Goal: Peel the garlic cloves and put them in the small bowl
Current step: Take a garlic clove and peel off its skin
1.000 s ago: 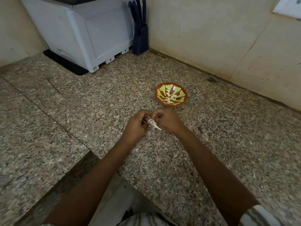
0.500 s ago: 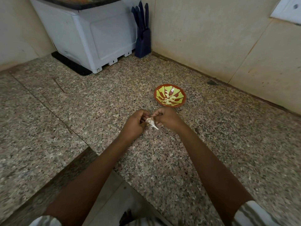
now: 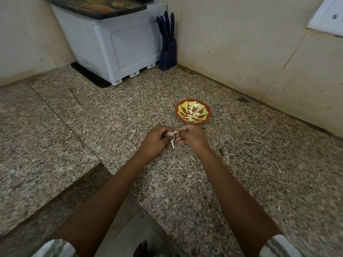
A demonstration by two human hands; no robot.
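Both hands have drawn slightly apart: the left hand (image 3: 156, 140) pinches the garlic clove (image 3: 169, 134), the right hand (image 3: 193, 138) pinches its skin (image 3: 173, 143), which dangles between them. Just beyond, mid-tabletop (image 3: 241, 164), the small bowl (image 3: 182, 108) holds peeled cloves (image 3: 193, 115). A white appliance (image 3: 118, 45) and a knife block (image 3: 168, 52) fill the far corner.

No legible text or labels.

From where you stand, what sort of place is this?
Probably a home kitchen: a speckled stone counter, a knife block in the corner, and a bowl just beyond where the left hand and right hand pinch garlic.
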